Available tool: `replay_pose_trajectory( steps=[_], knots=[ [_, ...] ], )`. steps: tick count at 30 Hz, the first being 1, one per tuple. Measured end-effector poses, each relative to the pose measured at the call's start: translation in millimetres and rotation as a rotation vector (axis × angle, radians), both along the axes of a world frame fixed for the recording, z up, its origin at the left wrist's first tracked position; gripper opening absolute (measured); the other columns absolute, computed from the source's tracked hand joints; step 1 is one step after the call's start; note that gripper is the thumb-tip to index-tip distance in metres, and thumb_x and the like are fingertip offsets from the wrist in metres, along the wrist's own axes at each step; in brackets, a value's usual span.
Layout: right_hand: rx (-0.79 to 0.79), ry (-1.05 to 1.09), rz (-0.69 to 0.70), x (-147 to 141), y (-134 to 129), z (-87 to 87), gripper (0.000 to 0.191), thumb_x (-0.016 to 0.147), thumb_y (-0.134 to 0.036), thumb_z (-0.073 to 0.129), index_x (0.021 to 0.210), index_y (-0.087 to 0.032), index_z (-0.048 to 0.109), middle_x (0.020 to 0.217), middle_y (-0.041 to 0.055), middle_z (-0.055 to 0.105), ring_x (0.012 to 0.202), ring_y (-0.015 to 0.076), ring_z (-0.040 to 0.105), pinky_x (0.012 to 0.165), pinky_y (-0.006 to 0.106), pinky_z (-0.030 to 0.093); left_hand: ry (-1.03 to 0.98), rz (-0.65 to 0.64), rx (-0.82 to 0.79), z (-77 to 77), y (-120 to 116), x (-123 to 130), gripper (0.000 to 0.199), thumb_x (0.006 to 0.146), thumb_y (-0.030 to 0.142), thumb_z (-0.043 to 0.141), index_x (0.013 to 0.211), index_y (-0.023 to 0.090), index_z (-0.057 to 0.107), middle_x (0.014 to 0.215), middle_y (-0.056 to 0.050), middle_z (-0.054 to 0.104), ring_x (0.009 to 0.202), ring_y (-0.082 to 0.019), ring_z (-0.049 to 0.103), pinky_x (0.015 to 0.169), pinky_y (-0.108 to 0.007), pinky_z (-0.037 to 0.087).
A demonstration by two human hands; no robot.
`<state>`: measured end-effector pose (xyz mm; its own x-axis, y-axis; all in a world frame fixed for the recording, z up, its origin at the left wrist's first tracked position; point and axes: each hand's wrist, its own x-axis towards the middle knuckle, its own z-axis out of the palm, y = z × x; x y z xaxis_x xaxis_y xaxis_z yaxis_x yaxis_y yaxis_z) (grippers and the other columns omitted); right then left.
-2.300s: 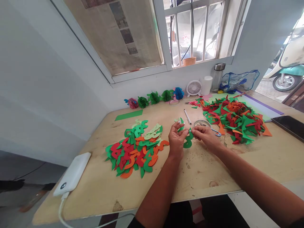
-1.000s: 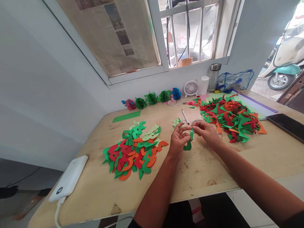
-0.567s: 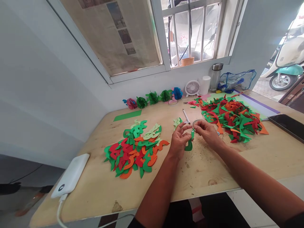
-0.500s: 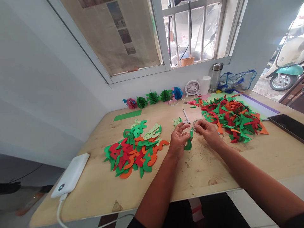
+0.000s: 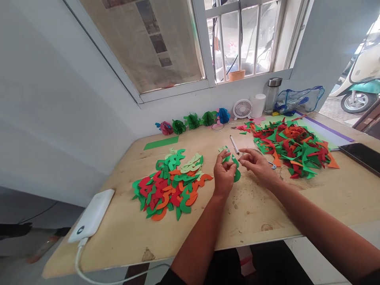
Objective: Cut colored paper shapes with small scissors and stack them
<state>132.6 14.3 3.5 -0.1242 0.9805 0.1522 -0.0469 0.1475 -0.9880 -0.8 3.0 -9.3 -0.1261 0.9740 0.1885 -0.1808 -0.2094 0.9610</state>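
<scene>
My left hand (image 5: 225,174) is closed, its thumb and fingers pinching a curved green paper cutout (image 5: 236,174) that sticks out on the right side. Just right of it, my right hand (image 5: 255,165) hovers with thumb and index finger apart and nothing visible between them. A thin ring (image 5: 259,151), perhaps a tape roll, shows partly behind that hand. Beside the wrist lies a small blue-grey piece with a hole (image 5: 273,166), mostly hidden. A white pen (image 5: 234,144) lies above both hands. Light green cutouts (image 5: 220,149) lie partly behind my left fingers.
Curved paper cutouts (image 5: 169,186) are heaped on the left. Paper scraps (image 5: 297,146) pile up on the right, near a phone (image 5: 360,156). Honeycomb paper figures (image 5: 193,121), a small fan (image 5: 242,108) and a glass bottle (image 5: 271,97) line the wall. A power bank (image 5: 91,215) lies at left.
My right hand has let go of the ring, which now lies behind it, and its fingers have spread. The green cutout has tilted upward in my left hand.
</scene>
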Motion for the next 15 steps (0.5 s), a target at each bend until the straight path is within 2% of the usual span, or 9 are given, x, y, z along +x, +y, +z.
replay_pose_trajectory(
  steps=[5,9,15],
  knots=[
    [0.012,-0.001,-0.010,-4.5,0.8,-5.9,0.050,0.069,-0.040,0.070,0.113,-0.021,0.056,0.068,-0.0016,0.059,0.064,0.0139,0.053,0.057,0.027,0.040,0.035,-0.030,0.012,-1.0,-3.6,4.1,0.053,0.069,0.012,0.063,0.120,0.023,0.052,0.120,-0.008,0.056,0.065,-0.005,0.059,0.060,-0.018,0.047],
    [0.007,0.023,-0.038,-4.2,2.7,-7.2,0.052,0.068,-0.040,0.070,0.113,-0.020,0.055,0.066,-0.0030,0.058,0.061,0.0129,0.052,0.057,0.026,0.039,0.011,-0.002,-0.007,-2.9,-2.0,4.7,0.054,0.069,0.013,0.067,0.120,0.023,0.052,0.117,-0.009,0.058,0.068,-0.007,0.061,0.064,-0.020,0.050],
    [-0.033,0.083,-0.120,3.0,6.6,-5.4,0.056,0.065,-0.039,0.073,0.114,-0.019,0.054,0.066,-0.0036,0.057,0.059,0.0116,0.049,0.054,0.026,0.037,-0.123,0.005,-0.135,1.4,0.4,2.3,0.061,0.062,0.016,0.074,0.119,0.020,0.049,0.100,-0.007,0.064,0.067,-0.010,0.063,0.067,-0.025,0.053]
  ],
)
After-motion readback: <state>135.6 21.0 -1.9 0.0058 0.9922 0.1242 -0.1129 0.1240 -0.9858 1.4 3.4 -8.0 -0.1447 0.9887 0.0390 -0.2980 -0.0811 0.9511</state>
